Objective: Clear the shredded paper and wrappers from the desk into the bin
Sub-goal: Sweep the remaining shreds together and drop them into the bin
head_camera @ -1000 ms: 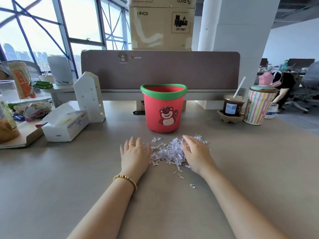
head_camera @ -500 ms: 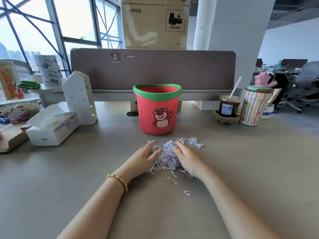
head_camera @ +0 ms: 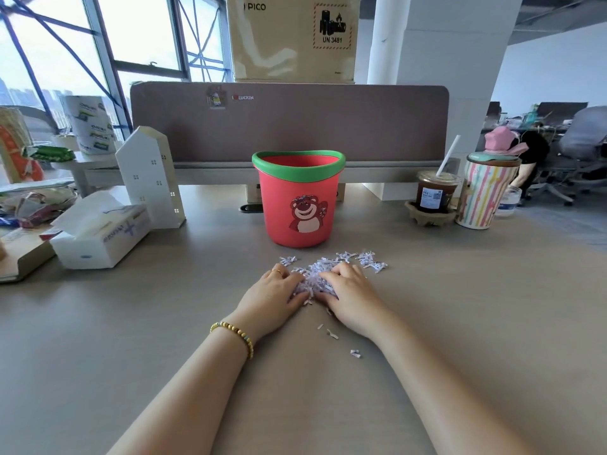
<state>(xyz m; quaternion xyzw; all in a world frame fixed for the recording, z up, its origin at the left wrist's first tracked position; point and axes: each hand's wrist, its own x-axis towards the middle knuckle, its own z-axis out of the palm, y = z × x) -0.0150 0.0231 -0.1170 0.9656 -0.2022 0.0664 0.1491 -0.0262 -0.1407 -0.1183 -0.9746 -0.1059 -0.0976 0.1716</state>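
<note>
At the center of the frame, just below the middle, a small mound of shredded paper (head_camera: 313, 280) lies on the grey desk (head_camera: 131, 323): short, thin white strips with a faint lilac tint, heaped loosely. Both hands close on it from either side. The left hand (head_camera: 272, 295) curls its fingers over the left flank of the heap, and the right hand (head_camera: 348, 295) curls over the right flank, so the 2 hands cup the pile between them, fingertips nearly meeting on top. A thinner scatter of strips (head_camera: 368, 260) spreads up and to the right of the hands, a few sit at the upper left of the heap, and 3 or so stray bits (head_camera: 332, 333) lie lower, between the forearms. Directly above the pile in the frame stands the bin (head_camera: 299, 198), red with a green rim and a bear picture, upright and near the shreds but not touching them.
</note>
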